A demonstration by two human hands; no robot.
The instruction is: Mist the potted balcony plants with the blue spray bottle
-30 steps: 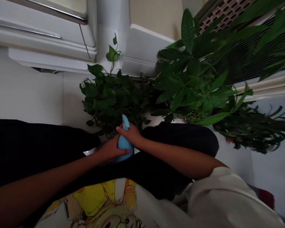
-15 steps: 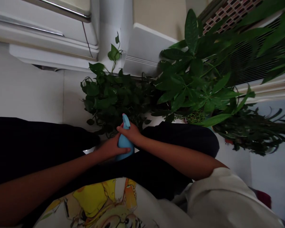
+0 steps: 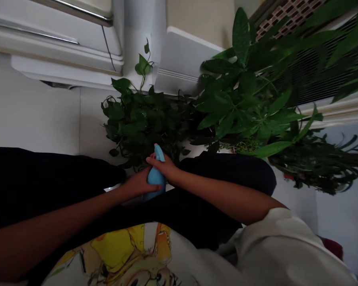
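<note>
A light blue spray bottle [image 3: 156, 177] with a pink-tipped nozzle is held between my knees, its head pointing away from me. My left hand [image 3: 141, 183] is wrapped round the bottle's body, thumb across the near side. Up at the neck and trigger, my right hand [image 3: 166, 166] closes round the spray head; most of its fingers are hidden behind it. Just beyond the nozzle grows a leafy trailing plant [image 3: 143, 119] with dark heart-shaped leaves, some of them shiny. No spray can be made out.
A taller plant with long leaves [image 3: 241, 95] spreads at the right, with a darker narrow-leaved plant [image 3: 322, 159] past my right knee [image 3: 232, 171]. White furniture [image 3: 86, 47] stands at the upper left, above pale floor tiles [image 3: 38, 115]. A grey-white panel [image 3: 181, 59] stands behind the plants.
The bottle has tilted slightly and its base has shifted a little left, with both hands still on it. The plants stand as before.
</note>
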